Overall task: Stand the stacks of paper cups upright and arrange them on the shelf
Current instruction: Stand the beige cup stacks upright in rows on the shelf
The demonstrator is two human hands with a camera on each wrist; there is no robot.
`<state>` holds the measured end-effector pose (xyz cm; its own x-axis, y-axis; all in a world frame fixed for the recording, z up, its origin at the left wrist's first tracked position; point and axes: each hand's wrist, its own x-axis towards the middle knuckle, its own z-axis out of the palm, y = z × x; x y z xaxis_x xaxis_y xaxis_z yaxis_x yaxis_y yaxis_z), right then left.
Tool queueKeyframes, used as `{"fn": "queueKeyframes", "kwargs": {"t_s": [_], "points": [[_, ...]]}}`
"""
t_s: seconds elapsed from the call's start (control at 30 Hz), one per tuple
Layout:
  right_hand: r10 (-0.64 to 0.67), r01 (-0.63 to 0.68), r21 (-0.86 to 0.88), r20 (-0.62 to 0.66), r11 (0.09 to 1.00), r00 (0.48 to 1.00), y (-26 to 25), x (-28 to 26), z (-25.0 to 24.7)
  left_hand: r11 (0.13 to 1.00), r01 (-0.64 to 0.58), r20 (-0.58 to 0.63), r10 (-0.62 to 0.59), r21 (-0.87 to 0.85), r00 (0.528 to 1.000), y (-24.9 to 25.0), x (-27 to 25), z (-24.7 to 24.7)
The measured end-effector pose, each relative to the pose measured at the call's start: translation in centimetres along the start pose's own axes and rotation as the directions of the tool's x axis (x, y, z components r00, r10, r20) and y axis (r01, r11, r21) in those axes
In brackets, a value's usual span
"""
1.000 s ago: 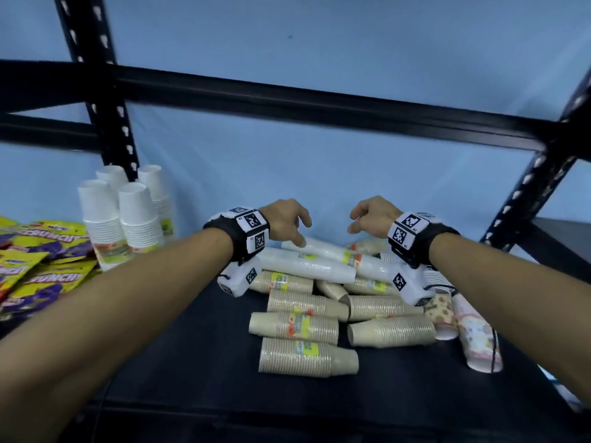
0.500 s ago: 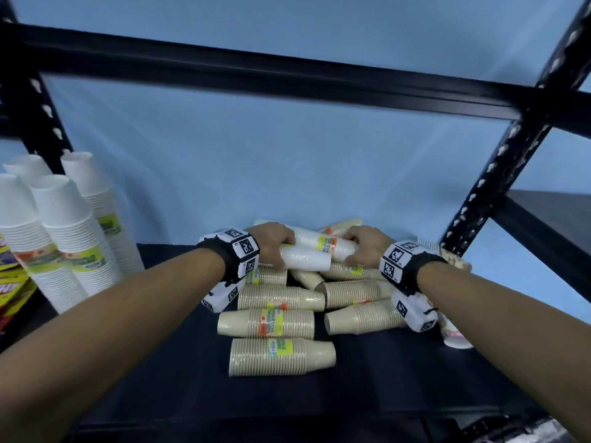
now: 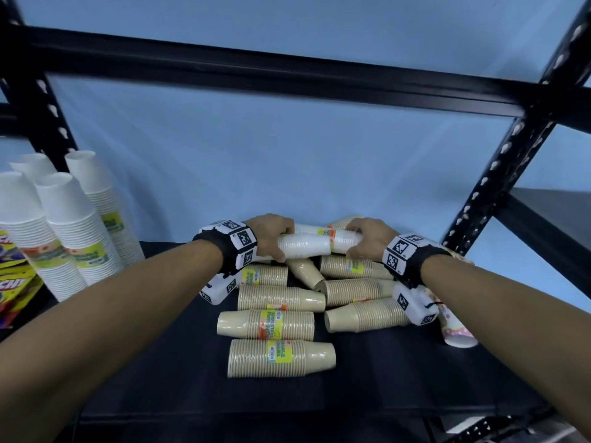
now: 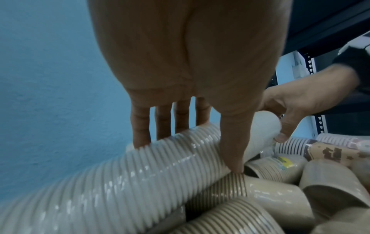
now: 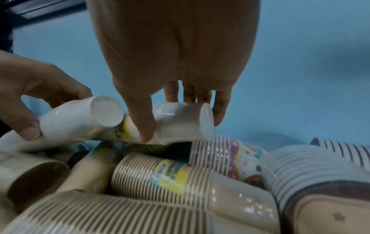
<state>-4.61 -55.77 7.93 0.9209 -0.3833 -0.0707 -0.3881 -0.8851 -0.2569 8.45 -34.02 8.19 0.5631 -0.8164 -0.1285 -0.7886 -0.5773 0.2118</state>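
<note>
Two white cup stacks lie on their sides on top of a heap of cups at the back of the shelf (image 3: 399,372). The left hand (image 3: 271,236) grips the nearer white stack (image 3: 303,245), fingers curled over its far side and thumb pressed on its near side. The right hand (image 3: 367,239) grips the second white stack (image 3: 343,238) near its closed end, thumb in front and fingers behind; this stack lies just behind the first and touches it. Under and in front of both hands, beige cup stacks (image 3: 278,354) lie on their sides in a loose pile. To the outside of the right hand lie printed cup stacks (image 5: 232,156), also on their sides. Well to the left of the left hand, four white stacks (image 3: 67,231) stand upright against the blue wall, with snack bags (image 3: 12,282) in front of them at the edge of view.
</note>
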Motion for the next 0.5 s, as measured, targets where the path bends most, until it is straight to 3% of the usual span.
{"fn": "queueKeyframes", "kwargs": {"t_s": [0.27, 0.5], "points": [[-0.085, 0.087, 0.017, -0.116, 0.996, 0.99, -3.0, 0.1, -4.9, 0.991, 0.068, -0.202, -0.091, -0.116, 0.975, -1.2, -2.4, -3.4], [-0.185, 0.209, 0.083, -0.231, 0.974, 0.955, -8.4, 0.7, -9.2, 0.949, 0.104, -0.34, -0.207, -0.298, 0.917, -3.5, -5.7, -6.2]]}}
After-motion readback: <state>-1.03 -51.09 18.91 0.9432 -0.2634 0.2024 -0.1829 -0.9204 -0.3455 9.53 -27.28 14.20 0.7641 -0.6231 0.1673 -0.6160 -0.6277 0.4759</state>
